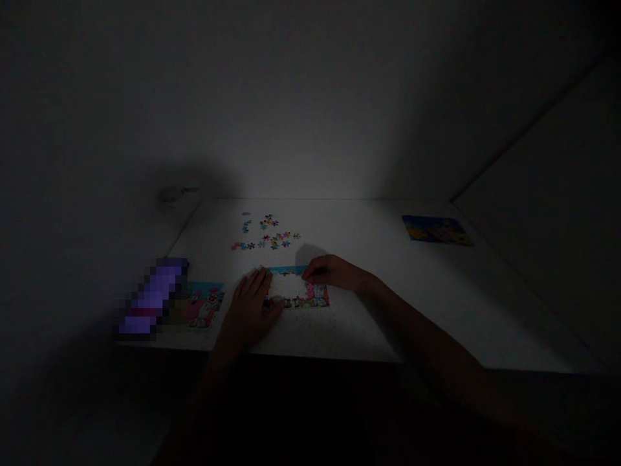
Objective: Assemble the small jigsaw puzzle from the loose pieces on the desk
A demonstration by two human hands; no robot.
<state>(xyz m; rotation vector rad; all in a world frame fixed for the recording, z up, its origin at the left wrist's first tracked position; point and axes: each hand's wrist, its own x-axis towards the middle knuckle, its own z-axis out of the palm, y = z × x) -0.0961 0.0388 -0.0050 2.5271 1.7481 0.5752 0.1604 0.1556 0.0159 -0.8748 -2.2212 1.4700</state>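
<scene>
Here, the left hand [248, 304] lies spread on the jigsaw puzzle's [317, 296] left side, while the right hand [334, 272] curls at its right, any grip unclear.

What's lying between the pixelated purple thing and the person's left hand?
In the head view, a colourful picture lies between the pixelated purple thing and the left hand.

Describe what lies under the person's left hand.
Beside the left hand, part of a multicoloured, rectangular, unfinished jigsaw shows, lying on a flat white tabletop. Whatever the hand itself covers cannot be seen.
</scene>
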